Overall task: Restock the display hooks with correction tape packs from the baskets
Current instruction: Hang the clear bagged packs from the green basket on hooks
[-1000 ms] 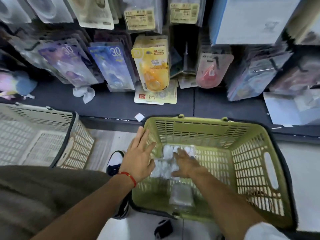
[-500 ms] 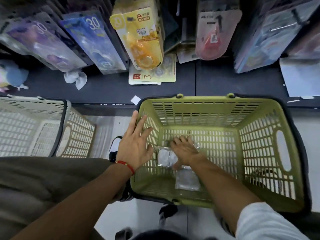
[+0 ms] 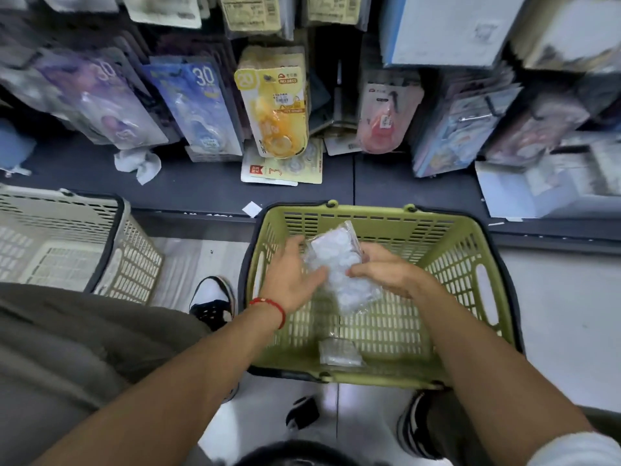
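Above the green basket [image 3: 470, 274], both my hands hold a bunch of clear, pale correction tape packs [image 3: 339, 264]. My left hand [image 3: 292, 274] grips the bunch from the left, my right hand [image 3: 386, 270] from the right. One more clear pack [image 3: 337, 353] lies on the basket's floor near its front wall. Display hooks above carry hanging packs: a purple one [image 3: 104, 105], a blue one [image 3: 201, 105], a yellow one [image 3: 275, 102] and a red one [image 3: 386, 119].
A beige basket [image 3: 127, 250] stands to the left on the floor. Flat yellow packs [image 3: 285, 169], a crumpled white wrapper [image 3: 137, 163] and a paper scrap [image 3: 252, 208] lie on the dark bottom shelf. My shoes [image 3: 211, 301] are beside the green basket.
My right hand has lifted the bunch of packs up out of the green basket. My left hand has left the basket's rim and taken hold of the bunch too.
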A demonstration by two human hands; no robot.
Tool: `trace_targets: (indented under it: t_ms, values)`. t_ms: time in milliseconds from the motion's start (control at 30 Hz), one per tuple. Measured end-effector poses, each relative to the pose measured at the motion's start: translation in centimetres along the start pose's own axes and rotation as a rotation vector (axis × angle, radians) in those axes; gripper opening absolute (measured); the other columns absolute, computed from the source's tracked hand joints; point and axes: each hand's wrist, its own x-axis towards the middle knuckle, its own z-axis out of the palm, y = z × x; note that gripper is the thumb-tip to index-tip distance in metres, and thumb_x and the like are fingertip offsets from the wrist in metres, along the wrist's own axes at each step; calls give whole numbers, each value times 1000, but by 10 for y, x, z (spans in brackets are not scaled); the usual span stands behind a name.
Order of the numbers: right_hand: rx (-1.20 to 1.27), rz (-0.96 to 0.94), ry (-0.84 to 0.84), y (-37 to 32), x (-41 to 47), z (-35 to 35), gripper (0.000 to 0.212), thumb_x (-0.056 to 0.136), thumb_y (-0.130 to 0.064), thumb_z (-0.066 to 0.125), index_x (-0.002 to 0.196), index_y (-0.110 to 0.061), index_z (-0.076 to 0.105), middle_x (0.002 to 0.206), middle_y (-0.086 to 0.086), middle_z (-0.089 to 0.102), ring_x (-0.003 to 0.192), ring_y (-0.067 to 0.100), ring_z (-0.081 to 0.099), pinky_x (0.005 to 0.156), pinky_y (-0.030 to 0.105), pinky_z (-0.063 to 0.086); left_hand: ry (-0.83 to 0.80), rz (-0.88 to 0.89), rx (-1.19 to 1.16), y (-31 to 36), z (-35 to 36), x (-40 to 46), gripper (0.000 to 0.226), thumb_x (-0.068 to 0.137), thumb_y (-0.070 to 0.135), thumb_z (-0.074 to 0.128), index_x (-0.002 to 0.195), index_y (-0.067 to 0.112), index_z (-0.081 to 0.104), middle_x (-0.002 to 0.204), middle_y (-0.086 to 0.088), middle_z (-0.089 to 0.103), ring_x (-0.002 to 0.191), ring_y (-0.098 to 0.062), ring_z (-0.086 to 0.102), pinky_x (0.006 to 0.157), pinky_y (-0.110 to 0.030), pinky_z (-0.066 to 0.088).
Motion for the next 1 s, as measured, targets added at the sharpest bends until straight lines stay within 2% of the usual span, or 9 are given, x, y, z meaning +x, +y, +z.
trace_targets:
  t_ms: [167,267,367,533,633,700,800,900,1000]
  values:
    - [153,-85,-16,-31,-31,3,53,86,16,73,130,-11,61,124,15,74,115,30,72,101,47,58,19,-121,-379,7,-16,9,73,82,11,88,145,16,51,131,-9,59,101,-22,64,91,-36,60]
    - [77,-119,66,-40,-40,6,52,84,11,78,125,-17,64,124,13,74,116,27,71,101,42,59,-63,0,-468,9,-24,6,40,85,-1,82,118,17,68,115,-8,70,82,-11,61,72,-32,59]
    - [83,-81,118,-42,-46,-4,44,91,-3,74,130,-22,63,138,13,67,127,32,64,102,42,55,4,217,-247,10,-26,4,34,85,0,79,105,25,69,101,8,68,81,2,61,78,-25,51]
    - [697,245,-51,-33,-59,-21,65,97,-56,58,136,-5,51,144,40,48,122,55,63,102,58,55,196,718,288,11,-23,-7,32,87,6,79,118,8,71,112,-9,67,104,-28,61,91,-40,53]
    - [585,136,-25,-32,-47,4,66,88,-36,75,137,4,57,132,26,67,105,30,75,83,39,62,71,849,402,7,-12,-21,43,87,-5,72,127,8,66,121,-9,63,111,-28,57,95,-38,52]
    - [518,93,43,-27,-41,15,57,86,-6,77,140,2,58,129,22,71,101,27,75,79,36,62,-7,727,364,-6,-8,-26,61,83,-12,65,139,11,58,135,-7,55,126,-26,50,109,-35,47]
    - [525,14,51,-12,-39,18,58,88,9,73,143,-4,58,128,12,74,113,29,74,83,36,63,47,116,-28,-16,-5,-31,70,86,0,69,150,13,45,149,-8,45,138,-25,45,118,-37,39]
    - [579,-75,-23,-5,-36,34,61,86,-2,79,142,-10,59,135,9,71,123,27,70,95,40,62,-86,-540,-799,-4,-2,-29,64,96,25,74,151,10,45,136,-11,65,111,-28,68,97,-47,57]
    - [446,-42,-6,-4,-27,57,41,96,-36,71,132,-18,67,126,3,76,115,21,73,91,35,61,-24,-578,-975,-4,1,-21,30,101,11,66,131,9,62,105,-12,78,86,-26,77,68,-39,62]
